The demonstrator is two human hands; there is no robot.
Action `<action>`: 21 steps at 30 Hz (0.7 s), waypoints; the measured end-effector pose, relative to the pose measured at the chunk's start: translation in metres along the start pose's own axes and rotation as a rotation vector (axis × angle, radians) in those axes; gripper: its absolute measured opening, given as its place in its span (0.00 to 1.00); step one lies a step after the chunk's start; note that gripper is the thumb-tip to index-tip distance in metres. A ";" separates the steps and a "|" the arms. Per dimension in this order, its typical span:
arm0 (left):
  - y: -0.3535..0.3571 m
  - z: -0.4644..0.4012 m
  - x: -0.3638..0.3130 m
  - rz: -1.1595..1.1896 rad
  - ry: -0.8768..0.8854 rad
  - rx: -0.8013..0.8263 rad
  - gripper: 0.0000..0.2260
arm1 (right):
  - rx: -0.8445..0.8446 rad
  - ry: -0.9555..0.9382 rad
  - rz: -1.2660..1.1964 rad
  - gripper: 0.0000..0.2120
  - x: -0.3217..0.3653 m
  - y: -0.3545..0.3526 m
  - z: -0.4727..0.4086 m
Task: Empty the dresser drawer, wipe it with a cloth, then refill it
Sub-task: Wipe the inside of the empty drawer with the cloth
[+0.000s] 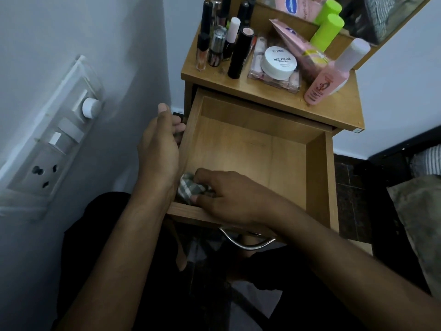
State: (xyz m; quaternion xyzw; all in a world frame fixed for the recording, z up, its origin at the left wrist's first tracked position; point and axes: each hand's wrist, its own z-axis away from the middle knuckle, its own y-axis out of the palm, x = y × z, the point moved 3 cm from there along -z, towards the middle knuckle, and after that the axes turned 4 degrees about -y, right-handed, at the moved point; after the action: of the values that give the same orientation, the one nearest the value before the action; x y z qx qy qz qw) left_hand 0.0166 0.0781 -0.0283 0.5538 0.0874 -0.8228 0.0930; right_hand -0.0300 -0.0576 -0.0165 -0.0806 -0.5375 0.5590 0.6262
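Note:
The wooden drawer (318,168) is pulled out of the dresser, and its bottom is bare. My right hand (229,197) reaches into the near left corner and grips a crumpled grey checked cloth (189,188) against the drawer floor. My left hand (161,144) holds the drawer's left side wall, with the thumb up and the fingers curled over the edge. The cosmetics stand on the dresser top (214,80): a white nail polish remover jar (280,62), a pink bottle (327,83), a green bottle (328,29) and several dark tubes (238,53).
A switch and socket panel (51,144) hangs on the wall at left. The drawer's metal handle (245,242) curves out below my right wrist. A bed with a striped pillow (427,161) stands at right, beyond a dark tiled floor (350,185).

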 end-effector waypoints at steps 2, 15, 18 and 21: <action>0.000 0.001 0.000 -0.001 -0.004 0.002 0.23 | -0.018 -0.054 0.034 0.07 -0.004 -0.005 0.015; 0.000 0.001 0.000 0.015 -0.004 0.010 0.22 | 0.087 0.191 -0.086 0.04 -0.108 -0.064 0.162; -0.001 0.002 0.001 0.028 -0.015 0.009 0.23 | 0.010 0.188 -0.107 0.09 -0.105 -0.057 0.174; 0.000 0.001 0.001 0.067 -0.064 0.023 0.23 | -0.123 0.145 -0.093 0.08 -0.082 -0.041 0.161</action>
State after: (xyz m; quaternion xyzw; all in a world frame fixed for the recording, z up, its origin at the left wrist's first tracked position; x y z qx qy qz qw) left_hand 0.0158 0.0777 -0.0289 0.5309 0.0563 -0.8374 0.1168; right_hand -0.1110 -0.2180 0.0304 -0.1342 -0.5273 0.4880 0.6825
